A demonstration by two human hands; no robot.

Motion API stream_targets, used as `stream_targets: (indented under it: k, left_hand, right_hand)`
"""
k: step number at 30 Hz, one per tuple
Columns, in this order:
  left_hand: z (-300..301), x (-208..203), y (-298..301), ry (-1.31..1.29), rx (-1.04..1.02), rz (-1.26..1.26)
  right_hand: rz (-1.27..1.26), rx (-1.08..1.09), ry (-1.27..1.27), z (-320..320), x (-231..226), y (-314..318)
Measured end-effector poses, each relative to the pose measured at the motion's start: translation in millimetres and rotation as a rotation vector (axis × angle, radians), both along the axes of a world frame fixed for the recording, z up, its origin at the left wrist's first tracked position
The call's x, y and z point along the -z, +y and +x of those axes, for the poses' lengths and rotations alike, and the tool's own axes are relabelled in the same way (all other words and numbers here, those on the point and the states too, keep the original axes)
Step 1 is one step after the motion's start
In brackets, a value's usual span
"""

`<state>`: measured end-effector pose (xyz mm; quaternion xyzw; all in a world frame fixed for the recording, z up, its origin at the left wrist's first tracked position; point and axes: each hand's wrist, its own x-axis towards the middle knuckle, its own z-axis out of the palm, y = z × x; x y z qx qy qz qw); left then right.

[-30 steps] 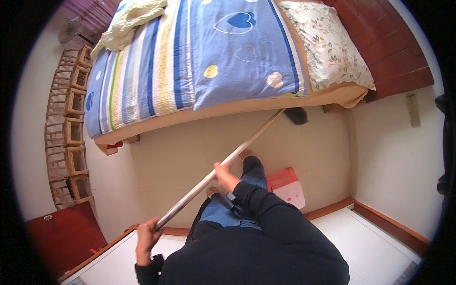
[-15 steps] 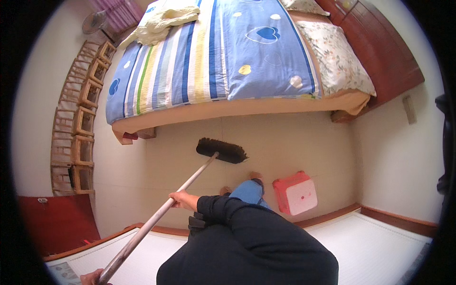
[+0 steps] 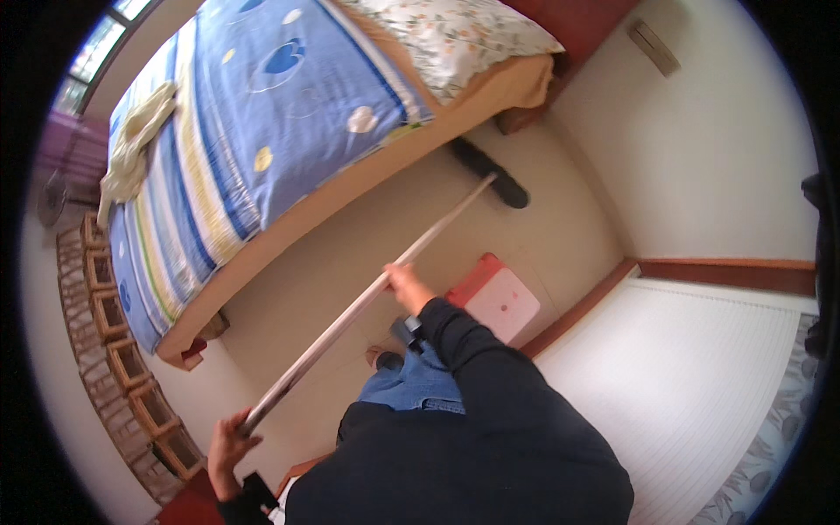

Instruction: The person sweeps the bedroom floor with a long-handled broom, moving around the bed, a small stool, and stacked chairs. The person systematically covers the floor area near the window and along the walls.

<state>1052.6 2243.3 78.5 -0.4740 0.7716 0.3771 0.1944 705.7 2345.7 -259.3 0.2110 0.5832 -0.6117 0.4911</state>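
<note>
The head-worn fisheye looks down over hands (image 3: 405, 284) and floor (image 3: 324, 289).

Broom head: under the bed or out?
Mostly out: the broom head shows against the floor; whether its tip passes under the bed edge, cannot tell.

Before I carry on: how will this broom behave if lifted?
The broom seems stiff: its handle looks straight between left hand and right hand. Probably head-heavy, with that wide dark head at the far end. The handle looks smooth, so could slip.
</note>
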Motion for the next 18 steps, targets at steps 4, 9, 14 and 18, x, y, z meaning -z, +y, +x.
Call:
stream_targets:
  k: [4, 9, 14, 18]
  left_hand:
    - [-180.8, 48.3, 13.0, 0.229, 0.458, 0.008]
    - [-302.9, 82.0, 79.5, 0.266, 0.79, -0.004]
    - [-280.1, 64.6, 70.6, 0.149, 0.822, -0.087]
    - [-224.1, 40.4, 42.8, 0.121, 0.744, -0.186]
  right_hand:
    - [0.209, 0.297, 0.266, -119.3, 26.3, 108.5]
    - [0.165, 0.698, 0.02, -145.9, 33.0, 208.9]
    - [0.124, 0.709, -0.136, -107.4, 23.6, 211.3]
    - [0.058, 0.669, -0.209, -58.0, 17.3, 158.6]
